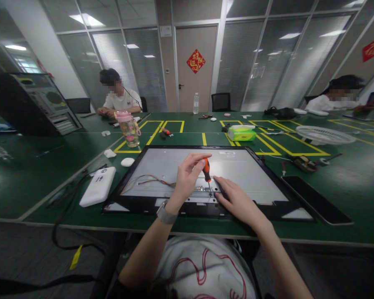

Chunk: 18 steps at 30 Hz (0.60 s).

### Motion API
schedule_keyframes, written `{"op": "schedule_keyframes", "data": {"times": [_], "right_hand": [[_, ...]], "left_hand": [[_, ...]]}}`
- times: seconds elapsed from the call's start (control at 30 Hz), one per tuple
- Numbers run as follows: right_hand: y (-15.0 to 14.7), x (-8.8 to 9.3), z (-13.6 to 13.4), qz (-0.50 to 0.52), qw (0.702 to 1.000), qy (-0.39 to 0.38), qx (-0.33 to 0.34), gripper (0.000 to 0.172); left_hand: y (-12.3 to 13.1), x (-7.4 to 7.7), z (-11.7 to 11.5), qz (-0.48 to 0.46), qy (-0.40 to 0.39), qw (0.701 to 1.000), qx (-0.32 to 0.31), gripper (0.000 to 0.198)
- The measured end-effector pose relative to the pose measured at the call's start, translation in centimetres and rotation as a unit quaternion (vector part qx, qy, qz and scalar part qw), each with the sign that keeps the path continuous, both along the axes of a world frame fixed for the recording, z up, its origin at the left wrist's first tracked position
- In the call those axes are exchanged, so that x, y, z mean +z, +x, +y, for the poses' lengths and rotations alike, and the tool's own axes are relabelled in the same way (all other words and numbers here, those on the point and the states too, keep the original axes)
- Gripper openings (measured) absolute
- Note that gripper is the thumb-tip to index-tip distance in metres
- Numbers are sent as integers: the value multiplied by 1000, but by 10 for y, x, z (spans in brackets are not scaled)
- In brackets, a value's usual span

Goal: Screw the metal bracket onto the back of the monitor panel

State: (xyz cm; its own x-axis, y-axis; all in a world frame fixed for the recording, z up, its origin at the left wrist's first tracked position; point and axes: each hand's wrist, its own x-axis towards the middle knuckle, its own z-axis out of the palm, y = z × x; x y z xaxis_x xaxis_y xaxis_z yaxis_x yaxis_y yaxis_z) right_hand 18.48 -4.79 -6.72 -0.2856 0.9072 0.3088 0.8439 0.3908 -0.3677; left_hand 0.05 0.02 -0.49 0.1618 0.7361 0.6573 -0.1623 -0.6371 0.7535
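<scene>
A flat display panel point(162, 166) with a silver back and black frame lies on the table before me. My left hand point(188, 172) grips the orange and black handle of a screwdriver point(207, 171), which stands nearly upright. Its tip meets a small metal bracket area with connectors near the panel's lower middle. Just right of the tip, my right hand point(233, 197) rests on the panel with its fingers stretched out. Thin coloured wires point(149, 179) run leftward from the bracket across the silver back.
Left of the panel lie a white power bank point(98, 187) and a pink-lidded bottle point(127, 128). A black phone point(316, 199) lies at right, near a white fan grille point(326, 135). Beyond are a green-yellow pack point(241, 133) and a water bottle point(195, 104). Two people sit across the table.
</scene>
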Motion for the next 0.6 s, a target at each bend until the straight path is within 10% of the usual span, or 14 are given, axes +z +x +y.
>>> {"op": "schedule_keyframes", "data": {"times": [0.6], "right_hand": [[0, 0, 0, -7, 1000, -1, 2, 50]], "left_hand": [[0, -1, 0, -12, 35, 999, 21, 11]]}}
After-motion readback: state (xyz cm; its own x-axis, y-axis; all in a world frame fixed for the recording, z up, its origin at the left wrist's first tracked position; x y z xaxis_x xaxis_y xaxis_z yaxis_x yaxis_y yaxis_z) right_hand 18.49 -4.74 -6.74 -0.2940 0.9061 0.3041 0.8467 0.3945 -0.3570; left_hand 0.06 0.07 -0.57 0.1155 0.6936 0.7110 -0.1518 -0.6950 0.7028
